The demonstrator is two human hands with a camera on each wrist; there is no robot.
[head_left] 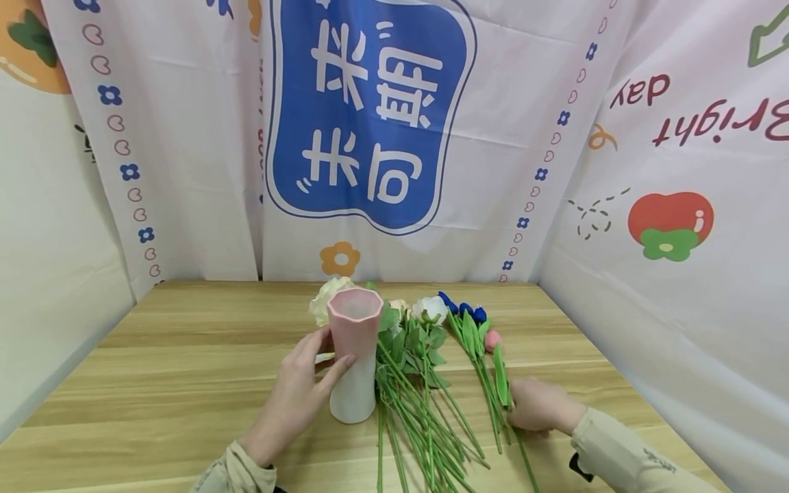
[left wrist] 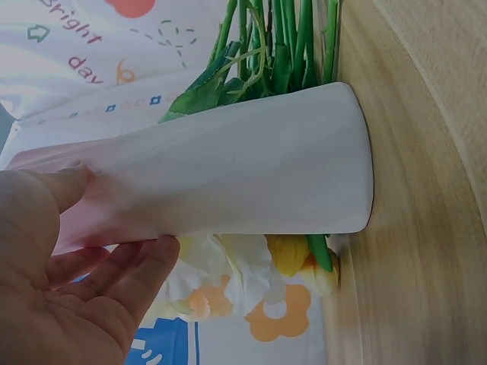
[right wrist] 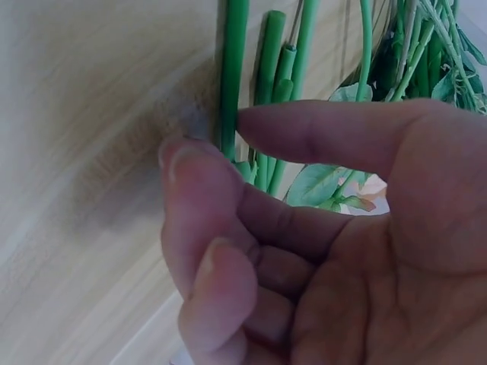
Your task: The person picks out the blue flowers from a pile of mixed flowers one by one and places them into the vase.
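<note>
Printed white cloth (head_left: 203,171) behind wood-grain tabletop (head_left: 185,370)

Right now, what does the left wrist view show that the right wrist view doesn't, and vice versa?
Left wrist only: the left hand gripping the tall pink-and-white vase, a golden-yellow flower and an orange flower print on white cloth.

Right wrist only: the right hand pinching a straight green stem, with blunt stem ends nearby.

Both: slender green flower stems, green leaves and the wood-grain tabletop.
</note>
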